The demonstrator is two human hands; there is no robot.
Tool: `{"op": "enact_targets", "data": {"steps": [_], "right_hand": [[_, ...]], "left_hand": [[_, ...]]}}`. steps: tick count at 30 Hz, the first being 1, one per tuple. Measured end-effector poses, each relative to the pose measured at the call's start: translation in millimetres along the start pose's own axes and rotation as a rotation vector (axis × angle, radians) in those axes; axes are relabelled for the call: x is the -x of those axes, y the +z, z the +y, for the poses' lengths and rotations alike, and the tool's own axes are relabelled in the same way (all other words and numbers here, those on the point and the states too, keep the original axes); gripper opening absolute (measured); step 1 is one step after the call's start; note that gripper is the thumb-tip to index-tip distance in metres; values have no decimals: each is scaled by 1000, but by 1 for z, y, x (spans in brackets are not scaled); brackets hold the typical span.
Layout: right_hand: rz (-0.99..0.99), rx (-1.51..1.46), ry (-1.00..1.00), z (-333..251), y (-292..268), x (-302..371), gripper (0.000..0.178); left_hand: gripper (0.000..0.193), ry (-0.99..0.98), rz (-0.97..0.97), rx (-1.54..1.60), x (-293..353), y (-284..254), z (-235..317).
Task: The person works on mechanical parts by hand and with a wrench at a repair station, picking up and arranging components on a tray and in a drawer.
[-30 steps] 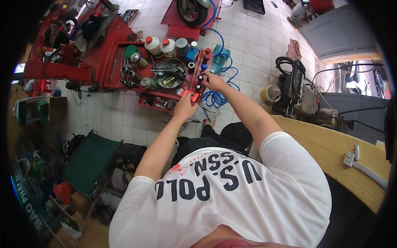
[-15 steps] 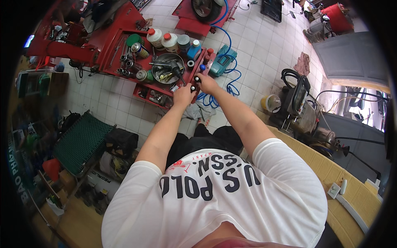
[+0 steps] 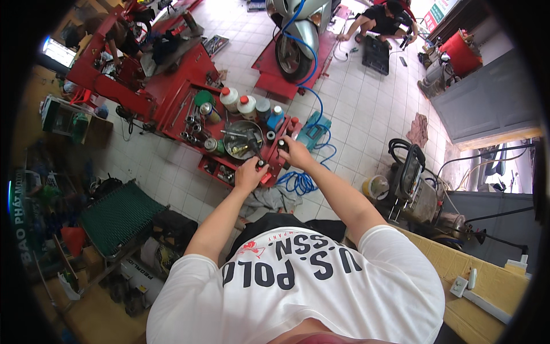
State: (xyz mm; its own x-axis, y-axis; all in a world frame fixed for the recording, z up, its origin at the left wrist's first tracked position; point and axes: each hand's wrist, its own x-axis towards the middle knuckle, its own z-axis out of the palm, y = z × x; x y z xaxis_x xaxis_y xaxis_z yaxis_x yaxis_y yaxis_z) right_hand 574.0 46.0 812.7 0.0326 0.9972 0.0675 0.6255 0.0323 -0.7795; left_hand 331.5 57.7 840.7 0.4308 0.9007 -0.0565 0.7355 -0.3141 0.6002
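Both my hands are out over the near right corner of a red tool tray [image 3: 177, 122]. My left hand [image 3: 250, 175] is closed around a small dark handle [image 3: 261, 164] with a pale end. My right hand [image 3: 297, 155] grips a similar dark handle [image 3: 282, 144], farther forward and to the right. Whatever lies below either handle is hidden by my fingers. Just beyond my left hand, a round metal bowl [image 3: 228, 151] holds tools, and a dark power or air tool [image 3: 252, 142] leans across its rim. Red-capped white bottles [image 3: 229, 101] and a blue bottle [image 3: 275, 118] stand behind.
Blue hose [image 3: 298, 182] lies coiled right of the tray beside a teal case [image 3: 314, 131]. A scooter [image 3: 298, 49] stands on a red lift beyond. One person [image 3: 381, 26] crouches at the far right. A green woven seat [image 3: 123, 218] is at left, a pressure machine [image 3: 409, 178] at right.
The view has tilted up, bringing in more of the scooter and the crouching person. My right hand has moved slightly forward over the tray's edge, a little farther from my left. Both remain closed.
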Motion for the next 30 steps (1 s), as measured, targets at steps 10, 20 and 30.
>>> {"op": "enact_targets", "data": {"steps": [10, 20, 30], "right_hand": [[181, -30, -368, -127, -100, 7, 43], [145, -97, -404, -240, -144, 18, 44], [68, -107, -394, -252, -126, 11, 43]], "left_hand": [[32, 271, 398, 299, 4, -89, 64], [59, 539, 474, 723, -8, -97, 106], [70, 395, 545, 748, -6, -87, 96]]}}
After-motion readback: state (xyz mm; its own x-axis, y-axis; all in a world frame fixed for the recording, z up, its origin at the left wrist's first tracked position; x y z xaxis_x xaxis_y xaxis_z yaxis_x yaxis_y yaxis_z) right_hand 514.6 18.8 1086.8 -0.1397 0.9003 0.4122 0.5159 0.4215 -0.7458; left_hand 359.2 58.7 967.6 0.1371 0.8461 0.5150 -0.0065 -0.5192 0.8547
